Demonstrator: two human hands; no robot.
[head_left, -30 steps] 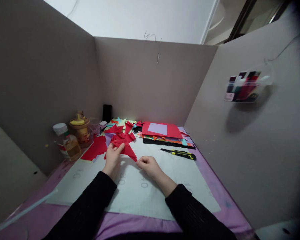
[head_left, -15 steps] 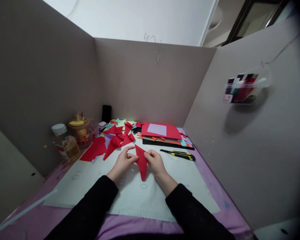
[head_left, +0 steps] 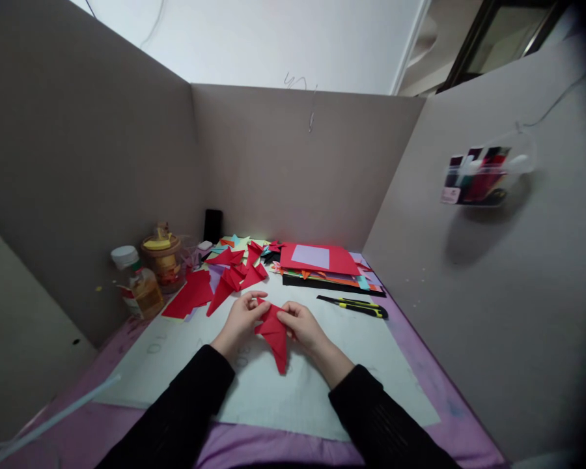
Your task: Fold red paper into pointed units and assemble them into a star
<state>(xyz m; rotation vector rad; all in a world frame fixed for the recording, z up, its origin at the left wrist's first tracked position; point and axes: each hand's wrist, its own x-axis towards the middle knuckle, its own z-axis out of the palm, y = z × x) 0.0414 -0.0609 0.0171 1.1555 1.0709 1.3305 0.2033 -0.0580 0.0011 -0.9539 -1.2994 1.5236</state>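
A folded piece of red paper is held between both hands above the white sheet; its long point hangs down toward me. My left hand pinches its upper left part between thumb and fingers. On the upper right, my right hand grips it with thumb and index finger. The other right fingers are curled and partly hidden. Beyond my left hand lie several folded red paper shapes and a stack of red paper.
A yellow and black utility knife lies to the right. Behind it is a pile of coloured paper. A bottle of amber liquid and a brown-yellow container stand at left. Grey panels surround the table; a clear holder hangs right.
The red paper has gone from a narrow pointed shape to a wider, partly spread one with folds showing. Both hands have come slightly nearer to me. The whole view has shifted a little.
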